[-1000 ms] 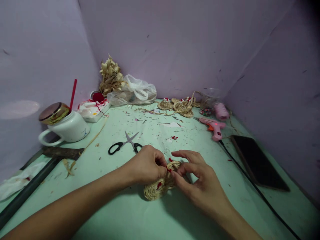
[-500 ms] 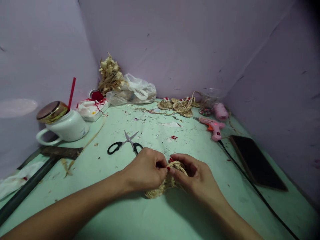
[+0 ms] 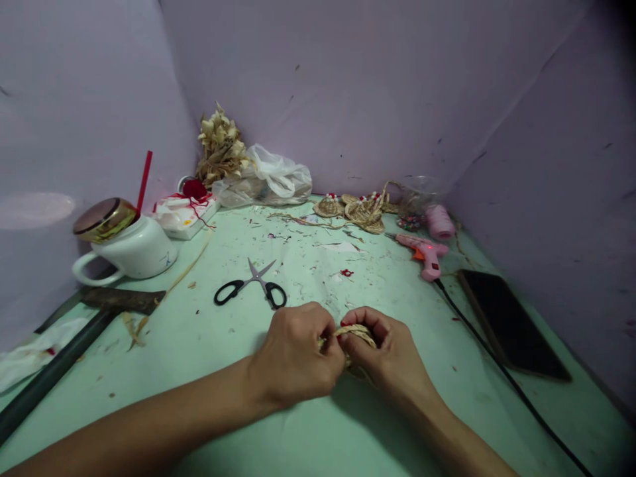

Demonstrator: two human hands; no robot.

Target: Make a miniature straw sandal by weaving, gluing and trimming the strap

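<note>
My left hand (image 3: 297, 354) and my right hand (image 3: 388, 354) are both closed around a small woven straw piece (image 3: 354, 331) with red specks, held just above the green table (image 3: 248, 424). Only the top curve of the straw piece shows between the fingers; the remainder is hidden behind my hands. The two hands touch each other at the fingertips.
Black-handled scissors (image 3: 251, 289) lie beyond my left hand. A pink glue gun (image 3: 422, 252) with a black cord, a dark phone (image 3: 511, 324), a pink thread spool (image 3: 439, 220), woven straw pieces (image 3: 365, 211), a white mug (image 3: 130, 248), a hammer (image 3: 74, 348) and a plastic bag (image 3: 268, 179) surround the work area.
My right hand's fingers went from spread to curled over the straw piece. Both hands drew closer together and toward me, covering most of the piece.
</note>
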